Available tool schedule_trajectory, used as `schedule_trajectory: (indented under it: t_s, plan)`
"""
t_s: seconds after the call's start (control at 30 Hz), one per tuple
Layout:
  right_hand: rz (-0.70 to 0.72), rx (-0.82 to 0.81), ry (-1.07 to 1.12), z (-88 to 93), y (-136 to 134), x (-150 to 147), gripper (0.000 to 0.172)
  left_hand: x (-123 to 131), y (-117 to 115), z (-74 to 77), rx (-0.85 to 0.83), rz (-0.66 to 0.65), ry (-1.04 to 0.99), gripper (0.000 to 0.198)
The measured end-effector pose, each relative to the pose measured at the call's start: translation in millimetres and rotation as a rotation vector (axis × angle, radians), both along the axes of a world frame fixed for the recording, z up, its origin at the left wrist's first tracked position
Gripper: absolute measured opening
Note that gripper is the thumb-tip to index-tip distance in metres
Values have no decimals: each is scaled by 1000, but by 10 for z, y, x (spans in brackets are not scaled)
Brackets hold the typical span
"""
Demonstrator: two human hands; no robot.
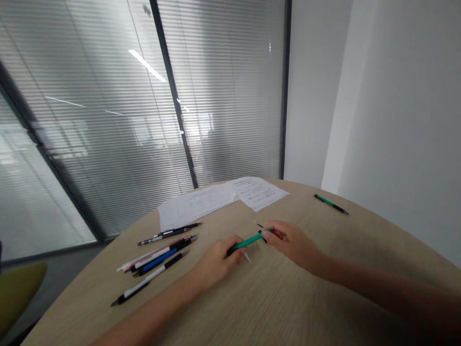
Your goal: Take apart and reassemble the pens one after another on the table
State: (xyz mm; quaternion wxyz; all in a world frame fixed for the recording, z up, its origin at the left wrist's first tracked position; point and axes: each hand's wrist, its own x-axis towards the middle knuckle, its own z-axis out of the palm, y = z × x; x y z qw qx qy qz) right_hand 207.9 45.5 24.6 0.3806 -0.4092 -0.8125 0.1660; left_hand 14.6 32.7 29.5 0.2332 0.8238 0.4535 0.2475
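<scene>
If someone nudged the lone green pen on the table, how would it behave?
The pen looks slim and round, so it would probably roll rather than slide. The table looks smooth, so little would stop it. Its thin body seems stiff and light.

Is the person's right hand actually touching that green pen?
Touching. The head view shows the right hand closed on one end of the green pen, which runs across to the left hand.
</scene>
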Motion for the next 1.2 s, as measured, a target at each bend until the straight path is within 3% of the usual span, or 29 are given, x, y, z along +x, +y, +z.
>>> schedule_trajectory:
  t_s: [0.13, 0.23, 0.37, 0.47, 0.7, 0.93, 1.2]
  plan:
    - [37, -65, 16, -136, 52, -13, 19, -81, 66, -29, 113, 59, 149, 17]
    - [69, -74, -5, -254, 58, -19, 24, -143, 140, -103, 146, 149, 100, 21]
    - [214, 167, -321, -314, -23, -37, 33, -202, 236, -232, 154, 251, -63, 23]
    - [284, 305, -490, -342, -51, -60, 33, -217, 272, -296, 170, 243, -50, 21]
    - [308, 486, -560, -525, 115, -40, 30, -205, 277, -297, 206, 274, -17, 20]
    - [332, 763, -711, -439, 111, -12, 16, -202, 294, -332, 228, 229, 49, 18]
    - [284, 809, -629, -463, 68, -3, 18, -193, 288, -331, 248, 172, 127, 15]
